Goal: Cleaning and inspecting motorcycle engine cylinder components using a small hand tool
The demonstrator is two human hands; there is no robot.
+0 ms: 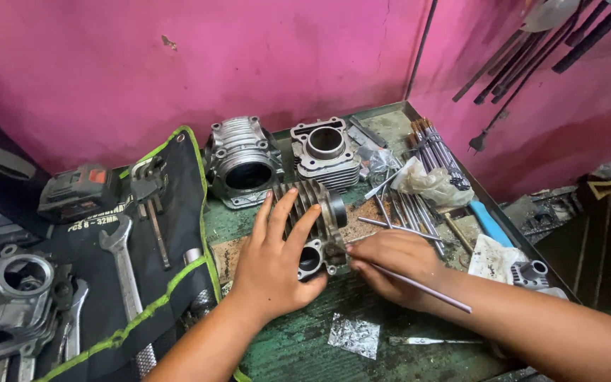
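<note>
1. Cylinders: three on the green tabletop (pixel 305 346). One finned cylinder (pixel 317 216) lies on its side at the tabletop centre; two more stand toward the rear edge, a round-bodied one (pixel 243 161) and a square-topped one (pixel 325 154) just beside it.
2. Left hand (pixel 274 265): fingers spread wide, palm down, pressed on the fins of the centre cylinder, steadying it.
3. Right hand (pixel 394 265): fingers closed narrowly on a thin metal rod (pixel 429 291), at the cylinder's base flange. The rod's far end slants out over the right forearm.
4. Rods: a bundle (pixel 436 152) lies at the rear right corner, with loose ones (pixel 404 212) between it and the right hand. The count cannot be made out.
5. Tool roll (pixel 178 212): one, black with green edging, along the left edge. It carries one open-end wrench (pixel 123 265) and further tools, partly cut off at the bottom. White lettering on the roll sits near its top left.
6. One crankcase part (pixel 8 297) is cut off at the left edge of view.
7. One power-tool battery (pixel 79 191), black with a red patch, lies at the rear left.
8. One crumpled clear bag (pixel 429 184) lies on the rod bundle; one foil scrap (pixel 353 334) lies near the front edge.
9. Dark tools (pixel 525 60) hang on the pink wall, upper right; their tops are cut off.
</note>
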